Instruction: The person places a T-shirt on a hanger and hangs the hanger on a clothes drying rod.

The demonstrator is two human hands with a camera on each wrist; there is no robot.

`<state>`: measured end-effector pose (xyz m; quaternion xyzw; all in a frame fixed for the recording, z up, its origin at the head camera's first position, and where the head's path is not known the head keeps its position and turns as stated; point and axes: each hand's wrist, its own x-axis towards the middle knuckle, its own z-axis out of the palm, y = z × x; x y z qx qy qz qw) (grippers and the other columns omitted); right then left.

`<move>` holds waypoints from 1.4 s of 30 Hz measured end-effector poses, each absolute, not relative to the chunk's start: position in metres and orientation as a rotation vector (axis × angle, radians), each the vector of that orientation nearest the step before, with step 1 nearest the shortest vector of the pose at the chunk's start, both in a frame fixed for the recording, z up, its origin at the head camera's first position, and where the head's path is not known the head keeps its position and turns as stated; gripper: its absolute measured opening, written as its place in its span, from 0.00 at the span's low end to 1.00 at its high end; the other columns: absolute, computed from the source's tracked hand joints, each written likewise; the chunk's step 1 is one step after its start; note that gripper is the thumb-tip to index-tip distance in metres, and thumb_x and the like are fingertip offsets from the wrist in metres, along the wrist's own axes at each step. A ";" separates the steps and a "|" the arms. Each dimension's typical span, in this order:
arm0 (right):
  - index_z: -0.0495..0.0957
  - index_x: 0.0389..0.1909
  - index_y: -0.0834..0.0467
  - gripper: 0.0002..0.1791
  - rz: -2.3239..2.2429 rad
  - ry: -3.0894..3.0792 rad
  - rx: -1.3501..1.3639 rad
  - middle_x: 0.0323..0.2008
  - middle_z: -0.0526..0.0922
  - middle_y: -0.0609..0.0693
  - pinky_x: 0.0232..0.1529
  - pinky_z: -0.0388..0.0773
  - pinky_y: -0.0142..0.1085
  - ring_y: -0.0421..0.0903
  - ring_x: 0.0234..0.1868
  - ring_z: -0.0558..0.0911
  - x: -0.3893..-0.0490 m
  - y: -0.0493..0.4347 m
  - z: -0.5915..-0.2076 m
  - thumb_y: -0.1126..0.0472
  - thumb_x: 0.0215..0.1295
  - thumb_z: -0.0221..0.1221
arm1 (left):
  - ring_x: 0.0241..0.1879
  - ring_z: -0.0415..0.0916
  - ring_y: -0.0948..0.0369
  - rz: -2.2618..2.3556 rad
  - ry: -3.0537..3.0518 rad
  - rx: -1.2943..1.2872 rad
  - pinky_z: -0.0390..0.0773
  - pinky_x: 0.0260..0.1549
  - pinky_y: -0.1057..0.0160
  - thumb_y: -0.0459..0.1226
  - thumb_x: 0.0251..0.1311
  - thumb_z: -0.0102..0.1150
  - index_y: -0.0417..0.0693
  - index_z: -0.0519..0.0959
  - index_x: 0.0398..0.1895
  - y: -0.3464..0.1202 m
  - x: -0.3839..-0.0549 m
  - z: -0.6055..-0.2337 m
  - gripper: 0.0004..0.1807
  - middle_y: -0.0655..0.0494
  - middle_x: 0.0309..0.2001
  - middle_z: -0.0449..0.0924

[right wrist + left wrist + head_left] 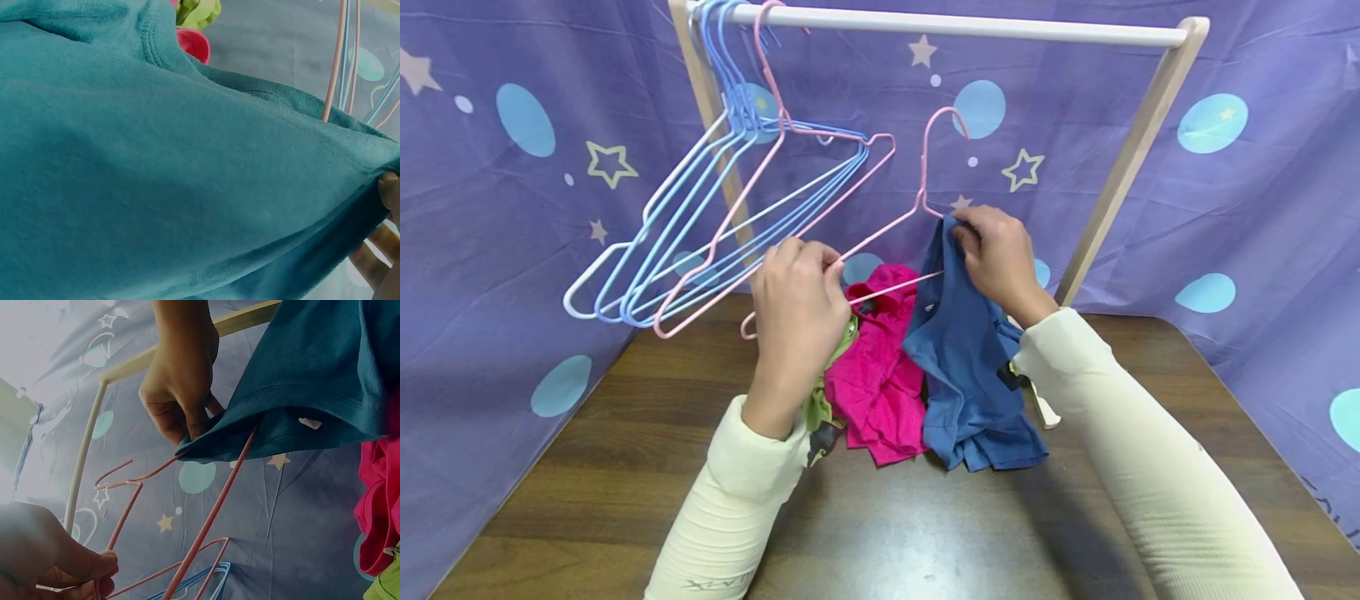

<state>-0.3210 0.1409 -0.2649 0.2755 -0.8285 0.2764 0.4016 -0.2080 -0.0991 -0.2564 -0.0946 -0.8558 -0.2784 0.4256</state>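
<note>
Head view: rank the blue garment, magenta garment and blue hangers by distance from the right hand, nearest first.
1. Blue garment: touching, its upper edge pinched by the right hand.
2. Magenta garment: left of the blue one, lower than the hand.
3. Blue hangers: farthest, bunched at the rail's left end.

A booth-like spot, curtained round a table [647, 467] — home or studio, the views do not settle it. Behind the fingers [817, 257] hangs a star-printed purple backdrop [1060, 108]; the table's dark wood-grain top spreads below them. A small clothes rack [962, 23] stands beyond them — white rail above, with hangers [741, 117] up and left of the left fingers.
</note>
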 end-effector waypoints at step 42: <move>0.87 0.42 0.66 0.07 0.850 -1.868 0.657 0.39 0.89 0.59 0.49 0.80 0.49 0.56 0.42 0.86 -0.302 0.131 -0.277 0.69 0.67 0.64 | 0.38 0.74 0.45 -0.665 -2.196 -0.314 0.71 0.40 0.48 0.29 0.63 0.63 0.36 0.83 0.35 -0.081 -0.207 -0.264 0.03 0.43 0.35 0.80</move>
